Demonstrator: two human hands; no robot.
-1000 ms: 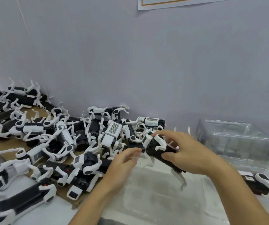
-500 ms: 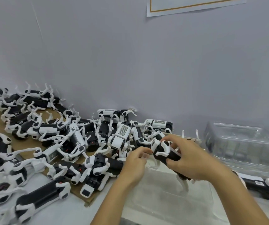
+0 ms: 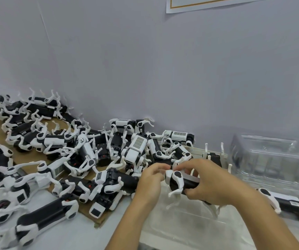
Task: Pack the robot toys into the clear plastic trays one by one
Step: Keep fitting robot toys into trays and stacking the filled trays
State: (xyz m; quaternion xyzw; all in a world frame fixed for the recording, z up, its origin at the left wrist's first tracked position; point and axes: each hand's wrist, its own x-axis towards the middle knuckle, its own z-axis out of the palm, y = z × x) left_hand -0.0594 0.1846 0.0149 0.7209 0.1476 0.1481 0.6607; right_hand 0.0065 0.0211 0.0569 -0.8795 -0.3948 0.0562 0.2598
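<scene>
My right hand (image 3: 215, 181) grips a black-and-white robot dog toy (image 3: 178, 181) around its body, holding it above a clear plastic tray (image 3: 184, 224) that lies on the table in front of me. My left hand (image 3: 149, 179) pinches the toy's front end with curled fingers. The toy's white legs hang down toward the tray. A large pile of robot toys (image 3: 84, 152) covers the table to the left, along the wall.
A stack of clear trays (image 3: 275, 159) stands at the right against the wall. Another robot toy (image 3: 289, 202) lies on the table at the far right. Brown cardboard (image 3: 24, 156) sits under the pile. The grey wall is close behind.
The camera view shifted left and down. Both hands stayed on the toy, and my left hand closed in on its front end.
</scene>
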